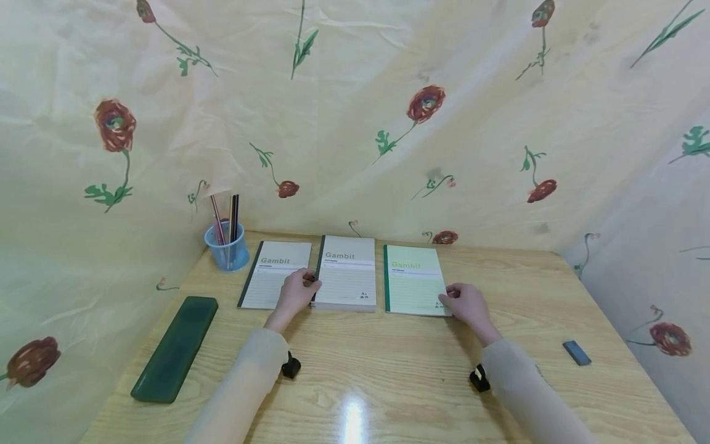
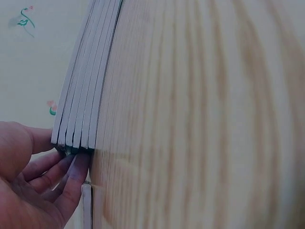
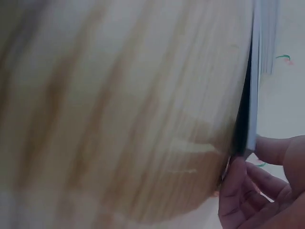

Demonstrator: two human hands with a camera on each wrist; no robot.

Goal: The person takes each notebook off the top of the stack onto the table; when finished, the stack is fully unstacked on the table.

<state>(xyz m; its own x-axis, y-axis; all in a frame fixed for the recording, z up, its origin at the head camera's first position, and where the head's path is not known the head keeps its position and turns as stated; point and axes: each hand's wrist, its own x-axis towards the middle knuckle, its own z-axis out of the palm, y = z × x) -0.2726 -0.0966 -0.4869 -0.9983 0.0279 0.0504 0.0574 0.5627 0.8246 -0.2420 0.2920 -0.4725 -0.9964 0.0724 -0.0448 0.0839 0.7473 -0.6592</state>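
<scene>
Gap between notebook stack (image 1: 347, 283) and green notebook (image 1: 415, 287), floral cloth (image 1: 344, 135) blocking behind

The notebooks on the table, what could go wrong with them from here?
The middle stack is several separate notebooks, and the left hand grips it only at the spine side, so they might slide out of line.
The right hand pinches the green notebook near one corner; it could slip or its cover could bend.
The left hand overlaps the leftmost notebook in the head view, so a sideways move may nudge it.
</scene>
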